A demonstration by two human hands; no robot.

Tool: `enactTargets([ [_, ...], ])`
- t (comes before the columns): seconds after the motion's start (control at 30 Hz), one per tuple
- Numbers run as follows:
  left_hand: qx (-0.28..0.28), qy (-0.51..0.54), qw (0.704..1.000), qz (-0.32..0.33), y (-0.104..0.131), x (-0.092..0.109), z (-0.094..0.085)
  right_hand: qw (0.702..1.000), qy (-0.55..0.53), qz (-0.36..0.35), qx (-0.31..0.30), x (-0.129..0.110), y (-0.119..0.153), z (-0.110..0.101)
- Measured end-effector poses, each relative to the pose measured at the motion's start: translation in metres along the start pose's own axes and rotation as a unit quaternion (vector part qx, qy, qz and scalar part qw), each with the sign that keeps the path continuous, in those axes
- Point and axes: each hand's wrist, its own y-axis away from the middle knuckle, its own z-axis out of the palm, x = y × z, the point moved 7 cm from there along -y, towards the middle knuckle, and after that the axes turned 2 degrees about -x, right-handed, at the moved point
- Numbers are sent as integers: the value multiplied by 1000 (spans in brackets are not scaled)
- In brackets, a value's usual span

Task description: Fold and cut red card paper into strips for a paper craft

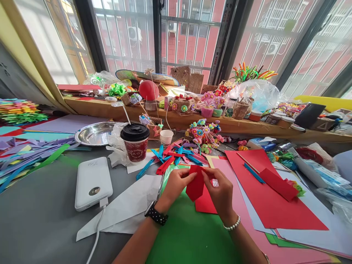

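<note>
A small folded piece of red paper [195,187] with a pointed lower edge is held up over the green sheet [189,238]. My left hand [177,183] pinches its left side between thumb and fingers. At its upper right edge, my right hand [220,190] also has its fingers closed on the paper. Behind and below it lies another red paper piece [206,203], partly hidden by my right hand. Blue and red folded strips [176,156] are heaped just beyond my hands.
A lidded cup [135,143], a white power bank [94,183] with cable and white paper [132,201] lie left. Large red sheets [275,198] with a stick lie right. Behind are a metal dish [95,134], paper cup [166,137] and crocheted flowers [203,134].
</note>
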Motion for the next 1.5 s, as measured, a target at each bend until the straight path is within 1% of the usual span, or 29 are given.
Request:
enactTargets([
  [0.1, 10, -41, 999, 10, 1, 1, 0, 1000, 9, 14, -2, 2, 1, 0],
  [0.17, 10, -58, 998, 14, 1, 1, 0, 1000, 25, 1, 1, 1, 2, 0],
  [0.27, 2, -53, 999, 10, 1, 0, 2, 996, 66, -64, 13, -6, 3, -1],
  [0.4, -5, -8, 1000, 2, 2, 1, 3, 980, 116, -157, 21, -16, 7, -1],
  [0.47, 1, 18, 1000, -5, 1, 0, 2, 976, 124, -181, 7, -18, 9, 0],
  [0.57, 5, 53, 998, -16, 1, -3, 1, 972, 125, -196, -19, -18, 9, 3],
  [0.8, 9, 86, 996, -13, 0, -1, -1, 975, 97, -193, -49, -17, 7, 7],
  [0.97, -13, 130, 991, -35, -1, -4, 1, 978, 85, -185, -49, -16, 7, 7],
  [1.1, -1, 134, 990, -50, -3, -8, -1, 978, 74, -185, -59, -15, 8, 9],
  [1.2, 8, 123, 991, -46, -4, -9, -3, 983, 53, -162, -70, -12, 5, 10],
  [1.37, 18, 106, 993, -51, -4, -10, -4, 995, -13, -71, -75, -4, -3, 6],
  [1.43, 16, 106, 993, -57, -3, -10, -3, 994, -9, -71, -82, -3, -4, 5],
  [1.5, 16, 116, 991, -67, -3, -11, -3, 991, 15, -100, -92, -4, -3, 7],
])
